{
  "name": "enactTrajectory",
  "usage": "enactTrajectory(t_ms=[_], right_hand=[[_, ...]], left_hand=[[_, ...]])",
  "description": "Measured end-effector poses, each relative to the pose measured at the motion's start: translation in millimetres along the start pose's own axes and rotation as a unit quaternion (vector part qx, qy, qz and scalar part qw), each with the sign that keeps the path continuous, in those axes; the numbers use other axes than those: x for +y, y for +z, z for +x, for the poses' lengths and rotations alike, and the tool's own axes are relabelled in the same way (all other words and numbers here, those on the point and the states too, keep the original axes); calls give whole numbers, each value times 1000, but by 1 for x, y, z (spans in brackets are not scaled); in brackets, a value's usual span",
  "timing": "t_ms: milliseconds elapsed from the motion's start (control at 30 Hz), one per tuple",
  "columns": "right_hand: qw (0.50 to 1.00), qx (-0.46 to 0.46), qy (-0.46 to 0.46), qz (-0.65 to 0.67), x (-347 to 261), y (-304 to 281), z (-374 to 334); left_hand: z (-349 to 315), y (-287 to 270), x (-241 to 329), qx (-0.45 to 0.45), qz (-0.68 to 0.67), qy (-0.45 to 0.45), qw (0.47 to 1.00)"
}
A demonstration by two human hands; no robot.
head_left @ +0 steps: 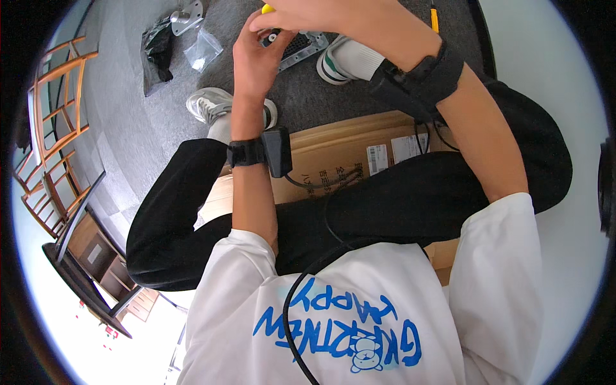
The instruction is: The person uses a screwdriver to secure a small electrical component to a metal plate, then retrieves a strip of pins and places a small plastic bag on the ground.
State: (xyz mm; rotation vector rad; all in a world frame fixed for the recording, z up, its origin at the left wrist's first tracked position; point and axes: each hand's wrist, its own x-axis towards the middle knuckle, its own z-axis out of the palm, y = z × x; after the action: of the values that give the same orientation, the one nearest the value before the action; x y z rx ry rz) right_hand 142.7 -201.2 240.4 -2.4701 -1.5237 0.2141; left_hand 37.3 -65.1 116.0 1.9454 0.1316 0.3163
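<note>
Fingers of our left hand [253,58] curl at the dark metal part [301,46], top centre; whether they or our right hand [308,14] grip, we cannot tell. Work seems unfinished: a silver plate [186,18] lies apart, upper left.

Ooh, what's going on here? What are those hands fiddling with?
A person has both hands together over a black and grey metal piece on the carpet. The left hand has its fingers around a small dark part, and the right hand is right above, by something yellow. The fingers hide how tightly either is held. A clear bag and a black bag lie off to the left.
</note>
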Motion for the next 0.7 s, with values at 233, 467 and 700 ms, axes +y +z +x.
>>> enactTrajectory(t_ms=[233,467,700], right_hand=[[959,242,-135,65,13,17,-5],[998,33,-3,56,-3,3,2],[976,150,-117,105,10,-11,-11]], left_hand=[[4,5,6,7,12,-50,999],[-1,-3,3,-11,-41,-11,999],[2,4,9,-13,-58,-37,998]])
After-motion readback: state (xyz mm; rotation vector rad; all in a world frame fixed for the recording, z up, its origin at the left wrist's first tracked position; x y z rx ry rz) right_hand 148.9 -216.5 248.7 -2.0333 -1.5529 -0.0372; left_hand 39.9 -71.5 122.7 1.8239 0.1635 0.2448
